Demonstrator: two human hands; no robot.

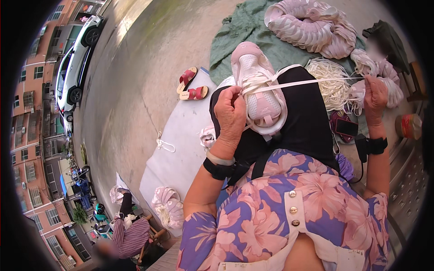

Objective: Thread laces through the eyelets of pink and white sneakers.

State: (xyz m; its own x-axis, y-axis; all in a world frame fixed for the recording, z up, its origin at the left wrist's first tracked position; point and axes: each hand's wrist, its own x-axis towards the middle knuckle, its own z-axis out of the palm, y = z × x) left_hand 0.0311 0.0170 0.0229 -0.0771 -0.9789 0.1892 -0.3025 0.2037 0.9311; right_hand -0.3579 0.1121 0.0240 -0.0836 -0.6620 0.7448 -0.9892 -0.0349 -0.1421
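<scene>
Across my lap lies a pink and white sneaker (264,101), its toe pointing away from me. A white shoelace (312,82) runs from its eyelets and stretches taut to the right. My left hand (230,109) is closed at the left side of the lacing, pinching lace at the shoe's edge. Far out to the right, my right hand (375,97) is closed on the other stretch of the same lace. Loose loops of lace (255,81) lie over the shoe's tongue. The fingertips of my left hand are partly hidden.
A heap of white laces (329,83) lies right of my knee, near a phone (346,127) and a jar (408,126). Rings of pink shoe parts (312,25) rest on green cloth (244,31). Red sandals (194,92) stand by a pale sheet (169,131). Another person (133,235) sits at lower left.
</scene>
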